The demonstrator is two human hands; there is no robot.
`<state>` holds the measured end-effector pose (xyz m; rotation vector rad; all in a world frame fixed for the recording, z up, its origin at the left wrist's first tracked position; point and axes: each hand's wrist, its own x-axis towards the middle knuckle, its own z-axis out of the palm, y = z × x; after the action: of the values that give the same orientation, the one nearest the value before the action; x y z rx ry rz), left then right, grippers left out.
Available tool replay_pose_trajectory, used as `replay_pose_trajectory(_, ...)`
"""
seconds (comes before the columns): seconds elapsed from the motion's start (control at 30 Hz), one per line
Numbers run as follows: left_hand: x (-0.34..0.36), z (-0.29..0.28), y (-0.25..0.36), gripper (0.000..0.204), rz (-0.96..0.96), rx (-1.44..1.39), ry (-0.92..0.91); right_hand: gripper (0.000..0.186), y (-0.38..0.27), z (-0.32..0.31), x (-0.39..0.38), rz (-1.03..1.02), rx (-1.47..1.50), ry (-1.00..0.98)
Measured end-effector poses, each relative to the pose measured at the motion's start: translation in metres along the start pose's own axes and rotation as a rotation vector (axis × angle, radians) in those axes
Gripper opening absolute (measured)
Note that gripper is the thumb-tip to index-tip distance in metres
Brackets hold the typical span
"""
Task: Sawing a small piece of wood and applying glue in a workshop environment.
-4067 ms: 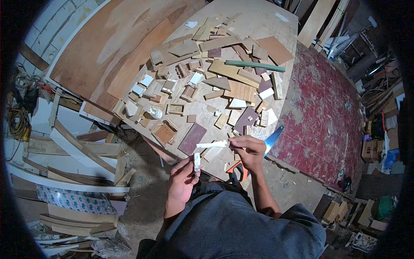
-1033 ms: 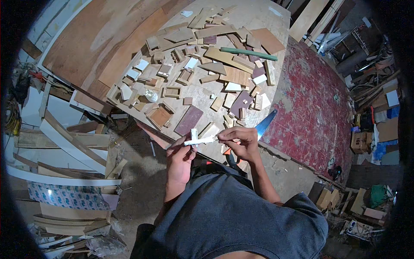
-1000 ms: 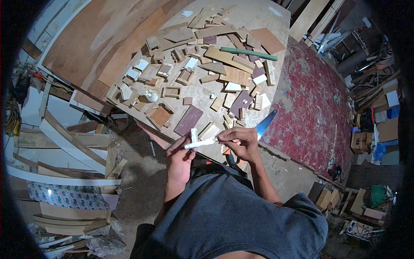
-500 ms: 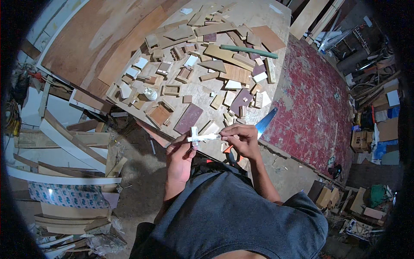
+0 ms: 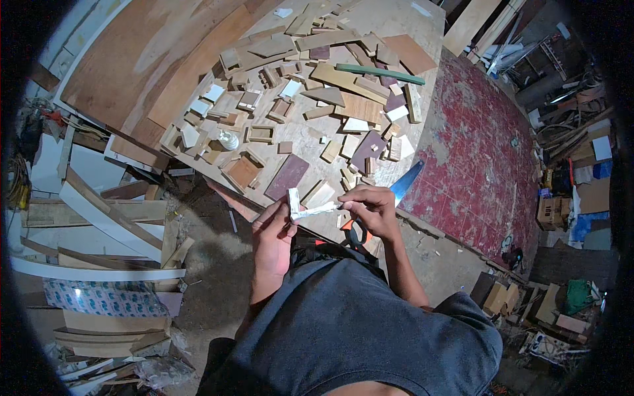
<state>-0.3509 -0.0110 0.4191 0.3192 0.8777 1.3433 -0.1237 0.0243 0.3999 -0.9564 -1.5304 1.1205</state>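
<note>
**White strip meets white block in a close two-handed hold**

Here we are over the near edge of the counter (image 5: 396,21), and both hands are busy! The left hand (image 5: 271,239) pinches a small white block (image 5: 293,199) between thumb and fingers, its lower end lost behind them. Across comes the right hand (image 5: 371,210), fingertips tight on one end of a thin white strip (image 5: 318,210), so that end is covered too. The strip's other end reaches the block's lower part; touching or just in front of it, you can't tell from here.

Look past the right hand: a saw (image 5: 407,185), blue blade out to one side, orange-and-black handle on the other, its middle hidden. The dark shirt (image 5: 356,323) cuts off the counter's nearest corner. Up among the wood offcuts (image 5: 318,111), heavily overlapped, sits a pale, rounded object (image 5: 228,140), too small to make out.
</note>
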Motion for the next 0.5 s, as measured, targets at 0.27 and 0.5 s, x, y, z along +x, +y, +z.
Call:
replay_pose_trajectory(0.27, -0.001, 0.0024, -0.0005, 0.027, 0.021, 0.035, 0.039, 0.013, -0.0015, 0.0059, 0.0042, 0.112, 0.148, 0.119)
replay_pose_trajectory(0.5, -0.0011, 0.0007, -0.0016, 0.026, 0.042, 0.052, 0.04, 0.013, 0.0008, 0.0022, 0.0007, 0.131, 0.061, -0.008)
